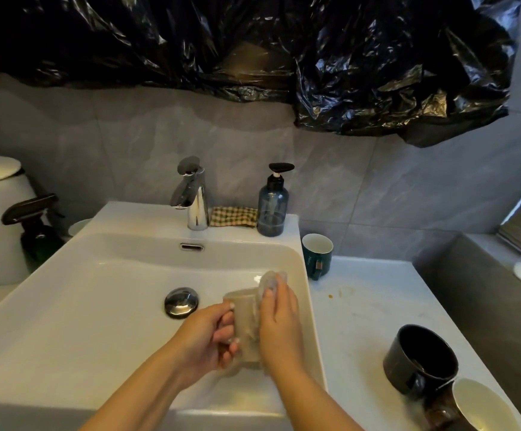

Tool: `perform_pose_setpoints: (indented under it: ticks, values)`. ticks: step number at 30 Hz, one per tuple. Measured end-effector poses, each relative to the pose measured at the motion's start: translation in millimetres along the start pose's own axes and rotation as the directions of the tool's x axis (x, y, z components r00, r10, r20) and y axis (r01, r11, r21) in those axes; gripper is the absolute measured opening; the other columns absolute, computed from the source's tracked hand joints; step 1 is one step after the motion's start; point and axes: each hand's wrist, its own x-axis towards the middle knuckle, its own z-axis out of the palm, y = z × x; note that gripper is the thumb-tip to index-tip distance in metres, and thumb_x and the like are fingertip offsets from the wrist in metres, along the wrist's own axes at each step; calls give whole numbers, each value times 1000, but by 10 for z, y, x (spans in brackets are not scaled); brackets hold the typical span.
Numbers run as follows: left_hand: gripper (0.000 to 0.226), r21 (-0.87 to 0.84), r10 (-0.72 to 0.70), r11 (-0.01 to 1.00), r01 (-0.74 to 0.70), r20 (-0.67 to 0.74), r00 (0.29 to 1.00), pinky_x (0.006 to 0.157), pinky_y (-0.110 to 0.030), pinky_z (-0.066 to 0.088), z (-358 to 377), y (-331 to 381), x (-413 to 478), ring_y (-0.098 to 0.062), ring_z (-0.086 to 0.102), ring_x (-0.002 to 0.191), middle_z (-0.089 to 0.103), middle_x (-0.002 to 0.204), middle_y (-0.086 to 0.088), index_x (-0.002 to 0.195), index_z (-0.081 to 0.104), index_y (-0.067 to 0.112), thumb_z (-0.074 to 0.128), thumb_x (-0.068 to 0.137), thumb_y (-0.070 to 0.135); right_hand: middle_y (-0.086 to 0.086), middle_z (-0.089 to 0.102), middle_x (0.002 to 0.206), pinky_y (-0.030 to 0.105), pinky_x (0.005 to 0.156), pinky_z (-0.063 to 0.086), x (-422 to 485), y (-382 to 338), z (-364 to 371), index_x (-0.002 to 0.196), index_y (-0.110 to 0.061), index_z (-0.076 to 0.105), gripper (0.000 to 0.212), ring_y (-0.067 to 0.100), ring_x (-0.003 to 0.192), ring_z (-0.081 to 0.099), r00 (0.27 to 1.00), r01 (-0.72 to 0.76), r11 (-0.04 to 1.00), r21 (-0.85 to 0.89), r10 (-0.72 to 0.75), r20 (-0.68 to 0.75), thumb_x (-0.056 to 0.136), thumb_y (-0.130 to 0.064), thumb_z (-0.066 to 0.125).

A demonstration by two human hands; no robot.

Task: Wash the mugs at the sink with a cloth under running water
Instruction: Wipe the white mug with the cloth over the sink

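Step in hand, in our judgement: scrubbing one mug w/ the cloth. The beige mug [243, 321] is held over the sink [66, 275] basin, approx. 4 o'clock from the drain [181, 301].

Left hand [206, 334]: fingers curled through the mug's handle, gripping it.

Right hand [279, 325]: wrapped over the cloth [268, 279], pressing it to the mug's side & rim.

No stream is visible from the tap [190, 197] at 12 o'clock, so we cannot tell if water runs.

Next move, as we judge it: bring the mug under the spout, rinse, then set it down.

Outstanding on the counter [362, 306]: green mug [316, 253] at 2 o'clock, black mug [421, 362] at 4 o'clock.
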Motion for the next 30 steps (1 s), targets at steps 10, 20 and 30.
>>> perform_pose_setpoints:
  ticks: [10, 20, 30]
  values:
    - [53, -293, 8, 956, -11, -12, 1000, 42, -17, 29, -94, -109, 64, -11, 36, 37, 25, 36, 6, 42, 47, 17, 44, 92, 32, -18, -12, 156, 37, 114, 15, -59, -35, 62, 139, -58, 18, 48, 14, 144, -9, 941, 312, 879, -361, -234, 242, 97, -42, 36]
    - [45, -447, -48, 893, 51, 19, 999, 42, -16, 34, -174, -130, 109, -14, 39, 36, 24, 37, 5, 46, 42, 18, 46, 89, 30, -10, 1, 158, 40, 113, 24, -33, 62, 123, 137, -58, 18, 45, 19, 144, 7, 958, 240, 946, -219, -195, 208, 94, -49, 27]
    - [40, -479, -38, 877, 40, 14, 999, 39, -14, 25, -159, -140, 95, -11, 33, 34, 25, 36, 5, 50, 39, 19, 48, 87, 31, -9, -1, 159, 43, 112, 18, -54, 30, 133, 138, -55, 15, 52, 22, 145, -1, 929, 360, 860, -361, -297, 219, 87, -53, 15]
